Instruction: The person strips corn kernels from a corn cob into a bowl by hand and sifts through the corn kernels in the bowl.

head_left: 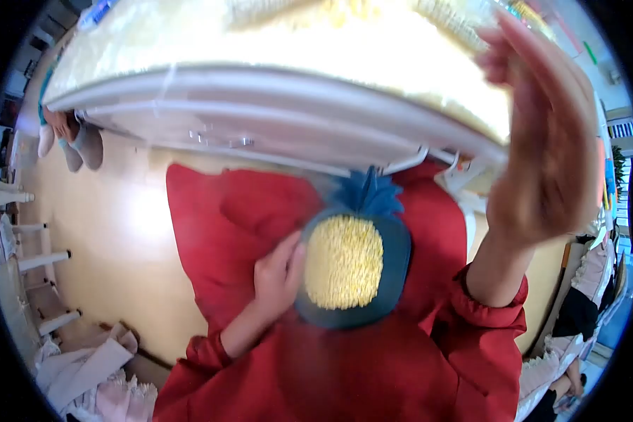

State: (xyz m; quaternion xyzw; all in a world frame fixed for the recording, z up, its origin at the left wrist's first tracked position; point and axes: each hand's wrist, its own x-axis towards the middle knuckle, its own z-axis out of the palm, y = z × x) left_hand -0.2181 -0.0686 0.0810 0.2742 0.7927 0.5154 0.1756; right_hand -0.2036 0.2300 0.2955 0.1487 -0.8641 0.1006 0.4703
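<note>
My left hand grips the left rim of a dark teal pineapple-shaped dish with a leafy blue top. The dish is held over my red garment, and a bed of small pale-yellow grains fills its middle. What kind of grains they are, I cannot tell. Raised at the right, my right hand reaches over the table's edge. Its fingers look stretched out, with nothing seen in them, though they are blurred.
A bright, overexposed white table with a drawer front stands before me, blurred items at its far side. Another person's feet show at the left. White stool legs and crumpled cloth lie left; ruffled fabric is at the right.
</note>
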